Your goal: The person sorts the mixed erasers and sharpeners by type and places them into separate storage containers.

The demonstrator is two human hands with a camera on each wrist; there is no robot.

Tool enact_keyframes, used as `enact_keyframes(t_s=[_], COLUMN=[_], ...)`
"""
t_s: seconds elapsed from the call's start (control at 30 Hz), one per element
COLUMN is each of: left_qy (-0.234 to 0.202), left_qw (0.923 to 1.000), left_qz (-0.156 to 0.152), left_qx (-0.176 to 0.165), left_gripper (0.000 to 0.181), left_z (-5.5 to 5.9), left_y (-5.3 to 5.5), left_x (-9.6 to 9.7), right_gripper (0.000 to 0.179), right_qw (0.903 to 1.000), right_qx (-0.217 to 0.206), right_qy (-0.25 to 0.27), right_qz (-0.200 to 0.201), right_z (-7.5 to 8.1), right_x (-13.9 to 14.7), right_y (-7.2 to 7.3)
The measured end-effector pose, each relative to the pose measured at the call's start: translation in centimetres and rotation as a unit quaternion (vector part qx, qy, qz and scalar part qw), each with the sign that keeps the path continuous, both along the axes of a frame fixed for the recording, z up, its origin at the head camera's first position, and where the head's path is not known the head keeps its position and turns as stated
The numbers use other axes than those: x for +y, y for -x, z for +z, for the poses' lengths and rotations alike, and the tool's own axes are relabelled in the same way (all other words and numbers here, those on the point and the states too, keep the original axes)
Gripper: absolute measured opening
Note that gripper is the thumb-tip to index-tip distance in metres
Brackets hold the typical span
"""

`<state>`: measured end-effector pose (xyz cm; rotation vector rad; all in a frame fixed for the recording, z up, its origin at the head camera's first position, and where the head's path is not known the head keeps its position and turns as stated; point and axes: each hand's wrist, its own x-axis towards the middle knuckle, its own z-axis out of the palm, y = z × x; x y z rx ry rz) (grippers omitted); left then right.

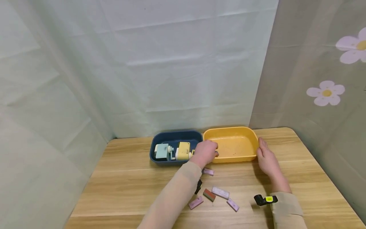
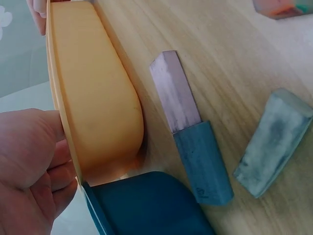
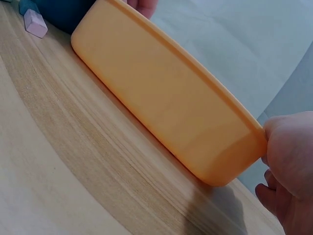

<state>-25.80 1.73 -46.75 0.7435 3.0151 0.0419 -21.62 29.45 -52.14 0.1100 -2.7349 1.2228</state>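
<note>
A yellow plastic tray [image 1: 233, 160] stands on the table between both hands. My left hand [image 1: 204, 152] holds its left end, with fingers reaching over the rim in the left wrist view. At the opposite end, my right hand [image 1: 268, 159] grips the corner; the right wrist view shows the thumb side against the rim and the other fingers curled below. Directly left of the yellow tray, touching it, is a navy tray [image 1: 163, 163]. Inside lie a light-blue crank pencil sharpener [image 1: 162, 150] and a yellow one [image 1: 183, 150], with more partly hidden by my left hand.
Several eraser-like blocks lie in front of the trays: a red-green one [image 1: 209, 195], a greyish one [image 1: 220, 192], small purple ones [image 1: 233, 204], and a pink one in a teal sleeve [image 2: 203, 164]. Curtains hang behind the wooden table [image 1: 123, 187].
</note>
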Motion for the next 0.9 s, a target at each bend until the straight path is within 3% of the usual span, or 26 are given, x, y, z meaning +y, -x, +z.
enact_keyframes(t_s=[0.47,0.9], left_qy=[0.002,-0.004], left_qw=[0.9996,0.9993], left_qz=[0.002,-0.001], left_qx=[0.027,0.036], left_gripper=[0.013,0.021], left_z=[-0.25,-0.76], left_y=[-0.22,-0.48], left_x=[0.15,-0.24], right_gripper=[0.059,0.058], right_qw=[0.9999,0.9999], right_qx=[-0.011,-0.006], right_qy=[-0.005,-0.012], right_qz=[0.000,-0.002], right_z=[0.27,0.04], right_x=[0.06,0.18], right_y=[0.22,0.21])
